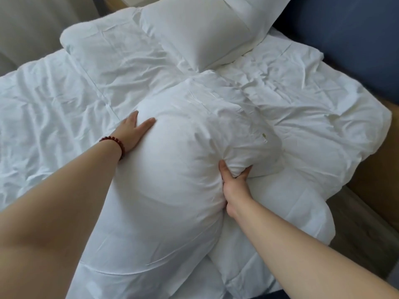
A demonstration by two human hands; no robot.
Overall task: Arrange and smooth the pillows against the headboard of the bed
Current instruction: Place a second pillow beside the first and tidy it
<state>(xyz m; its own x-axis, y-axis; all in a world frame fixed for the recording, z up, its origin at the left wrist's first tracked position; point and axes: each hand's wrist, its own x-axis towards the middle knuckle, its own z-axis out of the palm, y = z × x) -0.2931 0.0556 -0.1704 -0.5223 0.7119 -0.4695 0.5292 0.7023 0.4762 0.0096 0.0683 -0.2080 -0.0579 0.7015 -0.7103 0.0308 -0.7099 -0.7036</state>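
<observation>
Rumpled white bed point(43, 100), with both your hands on the big plump white pillow point(172, 169) at its middle.

Your left hand point(133, 132), with a dark red bead bracelet point(114, 141) on its wrist, lies spread, its straight fingers pressed flat against the pillow's left flank. Your right hand point(234, 180) is curled into the pillow's right edge, thumb and fingers pinching a bunched fold of the case. The pillow lies lengthwise on the creased bedding, well apart from the dark blue padded headboard point(345, 39) at the upper right. Beyond it a squarer white pillow point(200, 33) sits with one corner just beside the headboard, overlapping a flatter white pillow point(108, 46) to its left. Under your right wrist shows a soft white bulge; you cannot tell whether it is pillow or cover.
</observation>
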